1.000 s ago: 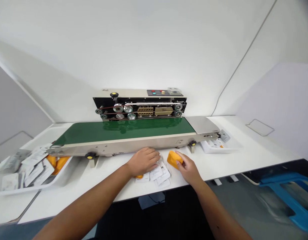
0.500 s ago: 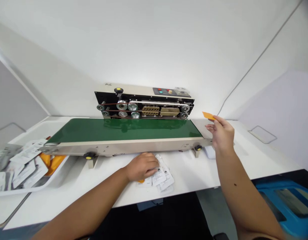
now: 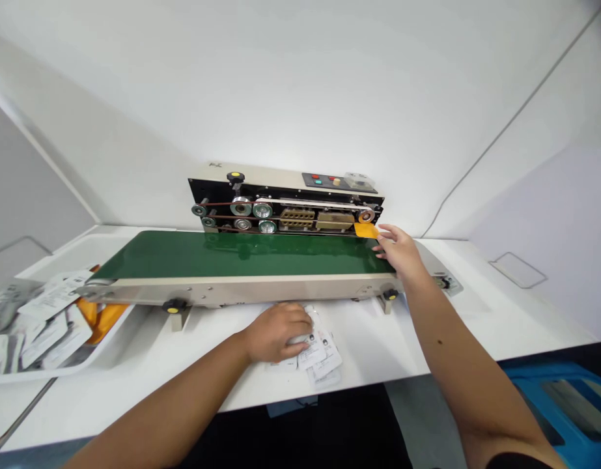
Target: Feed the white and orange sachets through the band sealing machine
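Note:
My right hand [image 3: 398,251] pinches an orange packet [image 3: 366,230] by its near edge, at the right end of the band sealing machine [image 3: 285,208]. The packet lies against the intake side, just below the right-hand roller, above the green conveyor belt [image 3: 232,254]. My left hand [image 3: 278,332] rests on the table in front of the conveyor, its fingers curled over small printed white packets [image 3: 324,358]. Part of that pile is hidden under the palm and fingers, and the pieces overlap one another.
To the left stands a white bin [image 3: 99,358] with several white and orange packets under the belt's end. Coloured buttons [image 3: 329,180] sit on the machine's top. A wire handle [image 3: 517,270] is at the right, and a blue plastic stool-like object [image 3: 549,410] stands below the table.
My right hand has moved left with the orange packet, from beside the machine to its right-hand roller. My left hand stays at the white packets, having shifted only slightly.

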{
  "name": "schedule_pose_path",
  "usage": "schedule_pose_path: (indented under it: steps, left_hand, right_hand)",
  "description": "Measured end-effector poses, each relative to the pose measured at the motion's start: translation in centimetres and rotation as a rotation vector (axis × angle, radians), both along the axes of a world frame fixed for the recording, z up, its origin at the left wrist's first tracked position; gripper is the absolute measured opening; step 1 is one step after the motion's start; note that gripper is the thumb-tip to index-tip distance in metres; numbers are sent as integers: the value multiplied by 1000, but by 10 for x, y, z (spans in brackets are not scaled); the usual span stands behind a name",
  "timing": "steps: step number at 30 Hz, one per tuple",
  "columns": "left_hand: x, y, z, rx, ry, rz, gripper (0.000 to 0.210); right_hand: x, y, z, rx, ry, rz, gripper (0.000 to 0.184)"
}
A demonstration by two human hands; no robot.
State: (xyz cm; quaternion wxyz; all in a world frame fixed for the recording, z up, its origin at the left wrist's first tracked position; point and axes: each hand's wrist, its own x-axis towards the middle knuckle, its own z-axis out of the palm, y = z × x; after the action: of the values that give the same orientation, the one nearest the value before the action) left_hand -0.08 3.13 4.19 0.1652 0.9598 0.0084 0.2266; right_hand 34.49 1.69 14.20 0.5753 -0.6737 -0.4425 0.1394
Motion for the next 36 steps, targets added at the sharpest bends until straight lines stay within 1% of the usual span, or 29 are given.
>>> schedule_pose_path:
  steps: [2, 3, 4, 5, 6, 8, 9, 10, 11, 12, 14, 16, 17, 19, 22, 23, 27, 29, 31, 33, 36]
  left_hand:
    - [-2, 0, 2, -11, 29, -9, 36]
    - [-3, 0, 2, -16, 50, -13, 44]
    - [-5, 1, 3, -19, 75, -14, 55]
    - [-7, 1, 4, -20, 106, -10, 65]
    - [-9, 2, 5, -20, 138, -1, 73]
    - [-12, 3, 8, -21, 198, 28, 81]
    - [-13, 4, 9, -26, 221, 41, 81]
    - [-13, 5, 10, -35, 234, 50, 78]
    - [-13, 5, 11, -50, 235, 62, 73]
    - [-12, 5, 11, -67, 225, 78, 68]
    - [-10, 6, 10, -103, 185, 113, 51]
    - [-7, 6, 6, -127, 140, 146, 36]
    - [-5, 6, 4, -131, 128, 163, 32]
    - [-5, 6, 0, -121, 134, 209, 34]
    - [-6, 5, -6, -75, 191, 285, 58]
    - [-6, 4, -8, -61, 204, 304, 62]
    - [-6, 1, -13, -32, 183, 394, 54]
    - [-4, -1, -15, -19, 181, 427, 51]
    - [-2, -3, -16, 5, 198, 422, 44]
    - [-1, -4, -17, 33, 200, 387, 36]
    - [-2, -5, -17, 68, 145, 334, 33]
  right_hand:
    - [-15, -16, 1, 130, -278, -199, 38]
    - [-24, -25, -1, 205, -378, -264, 36]
    - [-35, -34, -3, 270, -444, -275, 33]
    - [-46, -42, -8, 315, -486, -224, 29]
    - [-58, -49, -14, 337, -524, -112, 26]
    - [-77, -58, -31, 334, -620, 209, 21]
    - [-84, -59, -41, 323, -678, 363, 20]
    - [-90, -59, -50, 316, -731, 483, 19]
    - [-94, -57, -59, 318, -773, 560, 19]
    - [-96, -56, -67, 330, -798, 595, 19]
    - [-97, -53, -77, 369, -808, 588, 19]
    - [-94, -53, -82, 396, -796, 568, 18]
    - [-93, -54, -83, 399, -792, 569, 18]
    - [-90, -59, -83, 391, -788, 589, 19]
    - [-88, -68, -85, 370, -755, 619, 22]
    - [-88, -71, -88, 364, -727, 621, 22]
    - [-93, -77, -100, 315, -576, 597, 20]
    - [-96, -77, -106, 279, -538, 601, 18]
    - [-98, -76, -109, 258, -523, 626, 17]
    - [-99, -74, -110, 242, -519, 656, 17]
    - [-99, -73, -111, 181, -543, 696, 18]
